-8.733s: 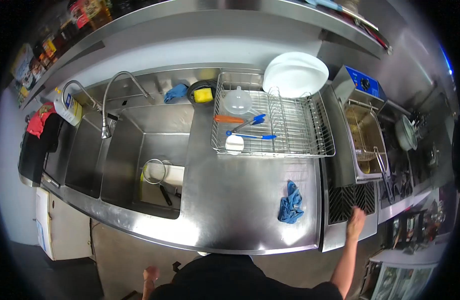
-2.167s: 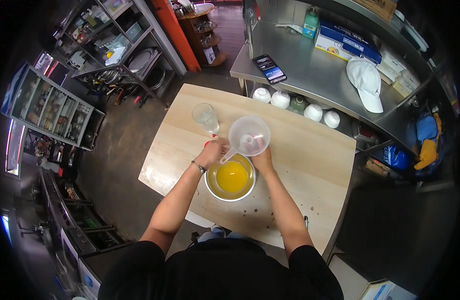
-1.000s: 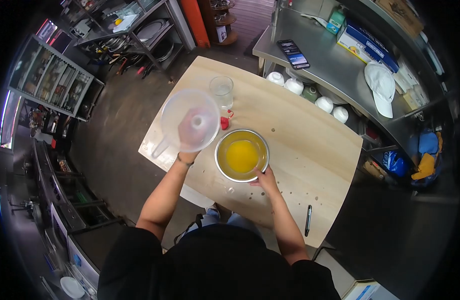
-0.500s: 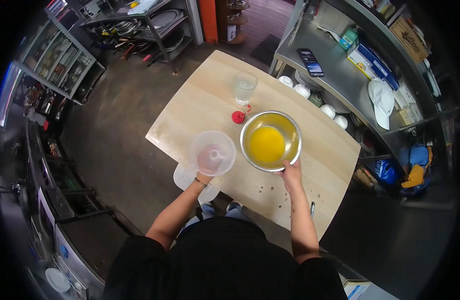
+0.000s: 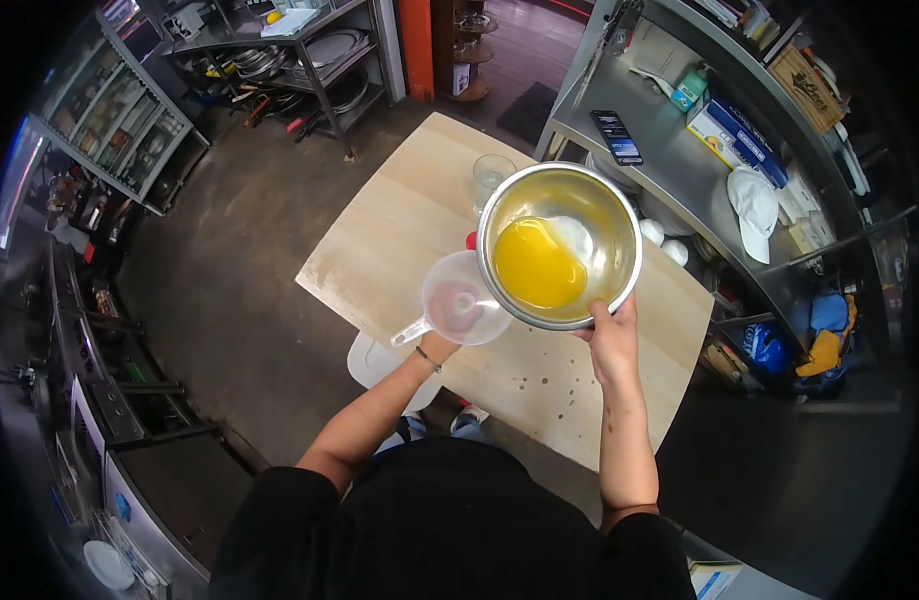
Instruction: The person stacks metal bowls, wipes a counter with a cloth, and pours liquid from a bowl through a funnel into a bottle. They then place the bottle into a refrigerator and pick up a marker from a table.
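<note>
My right hand [image 5: 615, 345] grips the near rim of a stainless steel mixing bowl [image 5: 614, 245], thumb on the edge. The bowl is tilted, and yellow liquid [image 5: 535, 268] has run to its left side. Close by on the left, its rim overlapped by the bowl, is a translucent plastic funnel [image 5: 449, 275] with a side handle. My left hand [image 5: 439, 347] is closed beneath the funnel, its fingers showing faintly pink through the plastic. Whatever sits under the funnel is hidden. Behind the bowl, a clear glass [image 5: 490, 174] and a small red cap [image 5: 470, 241] are partly covered.
Dark spots dot the near right of the wooden table [image 5: 379, 225]. A steel counter at the right holds a phone [image 5: 616, 137], a blue box [image 5: 741, 138] and a white cap [image 5: 752, 212]. A white lid-like piece [image 5: 371, 360] shows below the table's front edge.
The bowl has been raised toward me and tilted left, so the yellow liquid has shifted to that side. My left hand and the funnel have moved right, close to the bowl.
</note>
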`<action>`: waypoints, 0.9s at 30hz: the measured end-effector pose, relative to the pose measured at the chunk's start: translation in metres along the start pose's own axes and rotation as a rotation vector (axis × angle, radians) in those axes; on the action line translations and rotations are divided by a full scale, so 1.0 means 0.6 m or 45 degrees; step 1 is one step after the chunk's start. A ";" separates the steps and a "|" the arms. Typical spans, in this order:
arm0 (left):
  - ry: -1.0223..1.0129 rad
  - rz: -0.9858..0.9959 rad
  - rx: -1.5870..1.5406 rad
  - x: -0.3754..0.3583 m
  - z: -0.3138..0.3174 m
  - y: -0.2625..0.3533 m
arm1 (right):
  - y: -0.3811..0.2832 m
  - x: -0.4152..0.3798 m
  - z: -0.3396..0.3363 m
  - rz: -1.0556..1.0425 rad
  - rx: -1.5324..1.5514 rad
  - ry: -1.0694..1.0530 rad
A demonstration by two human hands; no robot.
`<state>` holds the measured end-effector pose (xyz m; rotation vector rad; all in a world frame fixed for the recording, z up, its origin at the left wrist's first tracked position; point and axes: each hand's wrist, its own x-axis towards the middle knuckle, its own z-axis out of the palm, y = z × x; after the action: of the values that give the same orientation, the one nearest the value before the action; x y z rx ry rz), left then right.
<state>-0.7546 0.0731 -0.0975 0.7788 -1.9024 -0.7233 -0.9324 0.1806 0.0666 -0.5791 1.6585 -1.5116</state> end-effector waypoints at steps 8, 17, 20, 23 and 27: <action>-0.032 0.022 -0.043 0.019 0.001 0.028 | -0.028 -0.014 0.019 -0.170 -0.103 -0.033; -0.070 -0.071 -0.081 0.027 -0.007 0.035 | -0.052 -0.015 0.031 -0.278 -0.045 -0.060; -0.056 -0.072 -0.222 0.026 -0.006 0.042 | -0.053 -0.014 0.032 -0.283 -0.059 -0.064; -0.061 0.034 -0.120 0.038 -0.019 0.061 | -0.054 -0.013 0.033 -0.287 -0.059 -0.079; -0.128 -0.015 -0.121 0.040 -0.020 0.058 | -0.057 -0.015 0.039 -0.293 -0.037 -0.090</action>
<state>-0.7606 0.0746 -0.0539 0.7061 -1.9390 -0.8683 -0.9143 0.1674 0.1031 -0.8539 1.6049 -1.6109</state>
